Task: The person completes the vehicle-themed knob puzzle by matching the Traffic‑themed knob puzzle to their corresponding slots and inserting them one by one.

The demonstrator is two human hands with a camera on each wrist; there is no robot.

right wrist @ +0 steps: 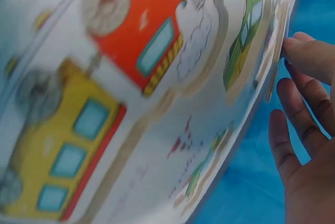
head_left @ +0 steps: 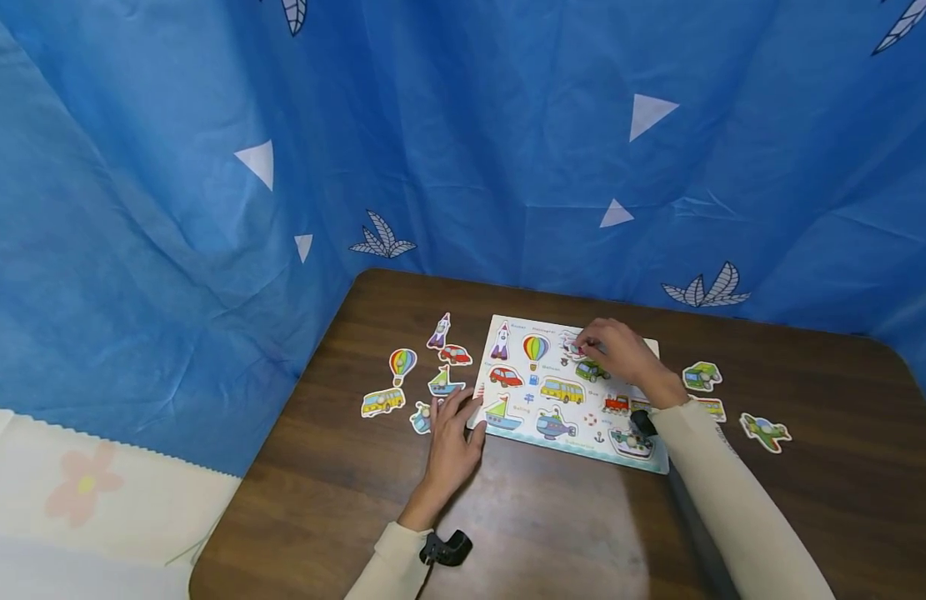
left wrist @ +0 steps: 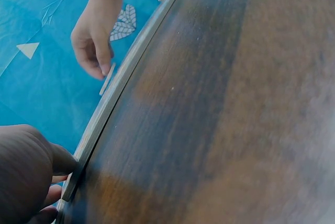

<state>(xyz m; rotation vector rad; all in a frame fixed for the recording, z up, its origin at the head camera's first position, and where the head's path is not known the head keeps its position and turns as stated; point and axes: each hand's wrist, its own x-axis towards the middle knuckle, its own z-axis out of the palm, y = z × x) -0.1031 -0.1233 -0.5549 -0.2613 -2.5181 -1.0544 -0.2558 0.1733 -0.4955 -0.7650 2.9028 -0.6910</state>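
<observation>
A white wooden peg puzzle board with printed vehicles lies on the table. My right hand is over its upper part, thumb and fingertips pinching a thin puzzle piece. In the right wrist view that piece appears edge-on, tilted against the board; its picture is mostly hidden. My left hand rests at the board's left edge with fingers extended, and its thumb touches the edge in the left wrist view. A blue piece lies partly under the left hand, beside a sailboat piece.
Left of the board lie a rocket piece, a red car piece, a balloon piece and a yellow bus piece. To the right are a green truck piece, a train piece and an airplane piece. A blue curtain hangs behind the table.
</observation>
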